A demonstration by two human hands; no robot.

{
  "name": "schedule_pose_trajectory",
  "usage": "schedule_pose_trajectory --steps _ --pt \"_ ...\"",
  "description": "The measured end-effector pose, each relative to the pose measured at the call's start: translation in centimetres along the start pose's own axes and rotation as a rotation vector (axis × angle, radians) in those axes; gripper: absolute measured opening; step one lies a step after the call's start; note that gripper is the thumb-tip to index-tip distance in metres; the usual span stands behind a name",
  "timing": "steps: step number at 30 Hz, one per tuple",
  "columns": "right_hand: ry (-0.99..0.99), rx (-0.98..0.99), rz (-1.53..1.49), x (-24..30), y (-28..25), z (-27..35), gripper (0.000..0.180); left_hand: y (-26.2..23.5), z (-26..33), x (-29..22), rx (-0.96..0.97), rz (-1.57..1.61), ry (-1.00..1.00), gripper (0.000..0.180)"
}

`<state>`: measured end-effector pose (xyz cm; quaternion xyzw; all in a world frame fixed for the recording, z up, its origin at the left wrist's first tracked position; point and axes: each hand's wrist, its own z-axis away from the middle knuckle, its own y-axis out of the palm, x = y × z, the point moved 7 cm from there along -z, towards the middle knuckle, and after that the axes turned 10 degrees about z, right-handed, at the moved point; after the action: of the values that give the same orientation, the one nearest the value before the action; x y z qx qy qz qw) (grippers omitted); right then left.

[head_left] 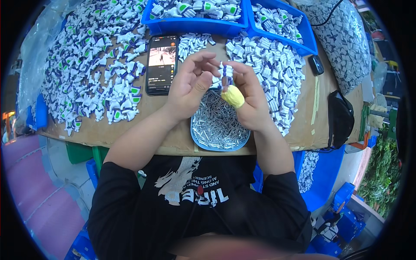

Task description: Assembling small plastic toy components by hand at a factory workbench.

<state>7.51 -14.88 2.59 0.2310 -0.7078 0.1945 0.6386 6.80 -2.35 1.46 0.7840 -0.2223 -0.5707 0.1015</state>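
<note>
The small white-and-blue toy part [225, 71] sat pinched between both hands above the near edge of the table, right over the blue tray of metal pins [219, 121]. Far left: a spread of white, blue and green figure pieces [95, 65] covered the cardboard-topped table [173, 138], well clear of the hands. Next, a phone [161, 64] lay flat with its screen lit, just beside the left hand. Left hand [190, 84] was half closed, fingertips curled onto the part's left side, thumb [200, 84] pressed up toward it; whether it also held a pin I couldn't tell, too small. Right hand [247, 97] gripped the part from the right, thumb wrapped in yellow tape [233, 96] and bearing near its lower end. Judgement: for a clean fit, keep the part steady in the right hand, line things up square before pressing, push with the taped thumb, and stay over the tray so a drop lands there. Right of the hands: a heap of white-and-blue ribbed pieces [271, 65], two blue bins [303, 30] behind it, a black pouch [340, 117] at the table's edge.
</note>
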Motion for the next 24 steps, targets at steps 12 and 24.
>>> schedule_pose_trajectory --steps 12,24 --pt "-0.168 -0.188 0.867 1.7 -1.0 -0.1 0.043 0.1 0.1 0.6 -0.076 0.147 -0.158 0.036" --pt "-0.456 -0.294 0.885 2.4 -0.6 0.6 0.04 -1.1 0.2 1.0 -0.089 -0.175 -0.165 0.026"
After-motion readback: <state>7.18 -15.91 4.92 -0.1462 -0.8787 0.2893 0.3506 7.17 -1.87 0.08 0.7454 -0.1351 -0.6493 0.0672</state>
